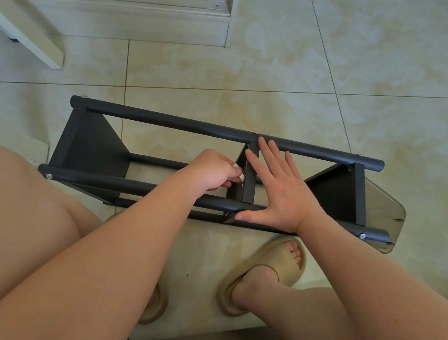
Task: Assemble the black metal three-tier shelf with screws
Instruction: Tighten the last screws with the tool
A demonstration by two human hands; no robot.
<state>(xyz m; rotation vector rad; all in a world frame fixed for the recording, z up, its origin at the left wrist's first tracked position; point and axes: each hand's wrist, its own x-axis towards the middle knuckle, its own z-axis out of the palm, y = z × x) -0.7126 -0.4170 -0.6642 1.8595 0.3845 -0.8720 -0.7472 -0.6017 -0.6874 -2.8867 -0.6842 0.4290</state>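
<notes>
Bare legs [9, 211] flank left hand [211, 172], curled fingers [230, 170] hiding their hold.

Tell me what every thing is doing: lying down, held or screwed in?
shelf, lying on its side on the floor.
middle tier, standing between the two poles.
left hand, fingers curled beside the middle tier; hold unclear.
right hand, flat, fingers straight, pressing on the shelf.
screw, seated at the shelf's near left corner.
slipper, worn on a foot.

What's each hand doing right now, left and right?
Left hand: fingers curled, pinching a small pale piece beside the middle tier.
Right hand: open, flat on the shelf frame.
</notes>
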